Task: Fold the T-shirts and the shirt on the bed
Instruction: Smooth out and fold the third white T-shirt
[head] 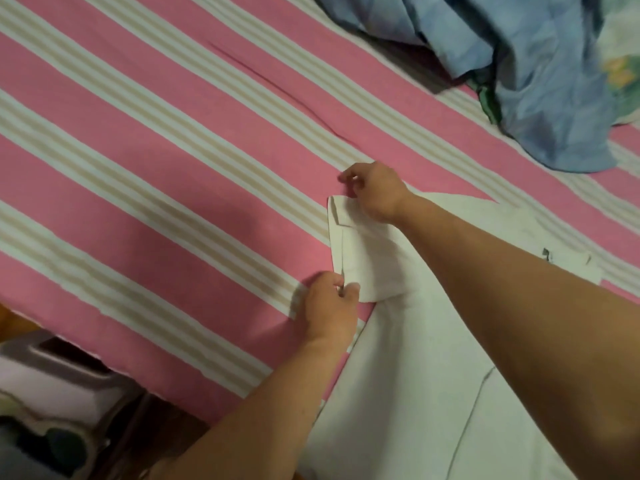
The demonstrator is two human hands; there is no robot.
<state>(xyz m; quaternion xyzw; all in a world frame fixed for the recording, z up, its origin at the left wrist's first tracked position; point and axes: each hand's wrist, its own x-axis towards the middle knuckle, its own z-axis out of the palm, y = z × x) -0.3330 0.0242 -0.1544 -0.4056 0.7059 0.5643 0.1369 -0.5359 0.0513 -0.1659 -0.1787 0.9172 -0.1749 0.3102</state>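
Observation:
A white T-shirt (433,358) lies flat on the pink and white striped bed sheet (145,188), its short sleeve pointing left. My left hand (330,306) pinches the sleeve's near corner between thumb and fingers. My right hand (372,190) pinches the sleeve's far corner, with my forearm lying across the shirt. A crumpled blue shirt (540,81) sits at the far right of the bed, with a bit of green cloth (488,102) showing under it.
The bed's edge runs diagonally at the lower left, with a pale plastic object (52,393) and wooden floor below it. A patterned light cloth (623,64) lies at the far right edge. A long crease crosses the sheet's middle.

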